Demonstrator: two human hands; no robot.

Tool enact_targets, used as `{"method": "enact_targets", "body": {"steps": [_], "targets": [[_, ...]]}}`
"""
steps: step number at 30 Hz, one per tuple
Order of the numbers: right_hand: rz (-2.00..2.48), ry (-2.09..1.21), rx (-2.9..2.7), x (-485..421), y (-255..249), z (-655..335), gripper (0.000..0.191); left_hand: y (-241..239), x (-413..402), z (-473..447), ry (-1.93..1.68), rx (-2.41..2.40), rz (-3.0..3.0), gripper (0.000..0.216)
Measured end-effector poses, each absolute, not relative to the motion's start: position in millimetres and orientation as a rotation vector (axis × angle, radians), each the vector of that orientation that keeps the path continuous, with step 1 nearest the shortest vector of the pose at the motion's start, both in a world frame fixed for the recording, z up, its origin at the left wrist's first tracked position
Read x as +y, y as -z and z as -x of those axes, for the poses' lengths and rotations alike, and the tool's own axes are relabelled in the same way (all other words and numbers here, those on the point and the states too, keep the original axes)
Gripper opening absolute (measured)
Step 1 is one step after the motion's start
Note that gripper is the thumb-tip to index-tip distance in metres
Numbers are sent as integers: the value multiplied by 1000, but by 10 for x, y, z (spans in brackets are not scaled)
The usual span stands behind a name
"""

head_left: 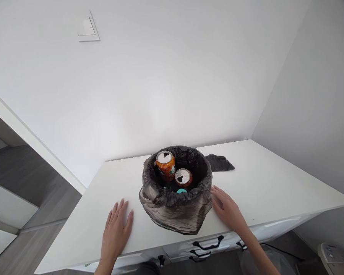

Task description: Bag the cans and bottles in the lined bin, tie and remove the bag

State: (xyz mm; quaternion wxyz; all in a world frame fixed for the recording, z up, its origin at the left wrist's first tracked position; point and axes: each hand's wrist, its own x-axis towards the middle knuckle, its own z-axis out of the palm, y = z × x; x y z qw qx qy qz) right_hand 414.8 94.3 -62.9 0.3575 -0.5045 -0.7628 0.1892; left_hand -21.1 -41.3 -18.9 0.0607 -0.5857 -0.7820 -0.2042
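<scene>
A small bin lined with a dark grey plastic bag (176, 208) stands on the white tabletop (269, 183). Inside it sit two orange drink cans (166, 165) with open tops, and a teal can (181, 190) shows just below them. My left hand (116, 229) lies flat on the table to the left of the bin, fingers spread, holding nothing. My right hand (227, 208) rests on the table at the bin's right side, fingers stretched out, with the fingertips at the bag's edge.
A folded dark grey bag (219, 162) lies on the table behind and to the right of the bin. White walls close in behind and on the right. Drawers with black handles (208, 244) sit under the front edge. A light switch (88, 27) is on the wall.
</scene>
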Motion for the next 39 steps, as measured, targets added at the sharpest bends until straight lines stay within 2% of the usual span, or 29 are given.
{"method": "enact_targets", "body": {"steps": [39], "targets": [[1315,-513,-1953,921,591,-4155,42,178,-416,199,564,-2370,1784,65]]}}
